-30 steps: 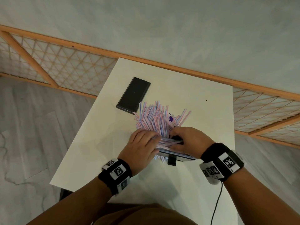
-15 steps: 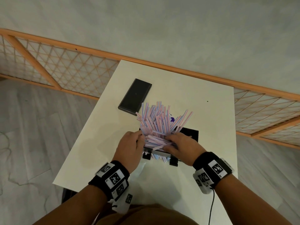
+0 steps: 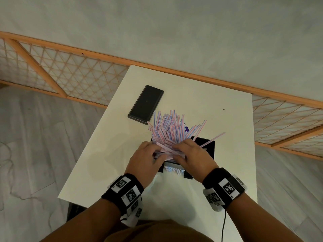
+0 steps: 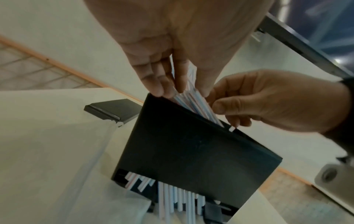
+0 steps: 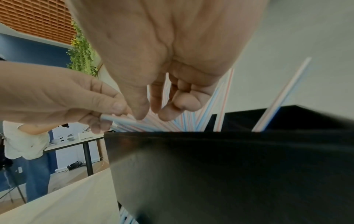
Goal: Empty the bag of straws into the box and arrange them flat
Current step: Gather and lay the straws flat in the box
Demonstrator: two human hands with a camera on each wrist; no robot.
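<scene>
Pink-and-blue striped straws (image 3: 170, 130) fan upward out of a black box (image 3: 207, 145) in the middle of the white table (image 3: 104, 154). My left hand (image 3: 158, 155) and right hand (image 3: 178, 151) meet over the near part of the bundle. Each pinches some straws. In the left wrist view the left fingers (image 4: 162, 81) touch the straws (image 4: 193, 103) at the box (image 4: 191, 144) rim. The right hand (image 4: 222, 106) grips them alongside. Straw ends (image 4: 172, 197) poke out at the box's near end. A clear bag (image 4: 86, 159) lies beside it.
A flat black lid (image 3: 146, 103) lies on the table behind and left of the straws. A wooden lattice rail (image 3: 70, 74) runs along the far table edge. A person (image 5: 25, 145) stands beyond another table in the right wrist view.
My left hand has moved right onto the straw bundle, close to the right hand. A few straws have splayed out to the right over the box.
</scene>
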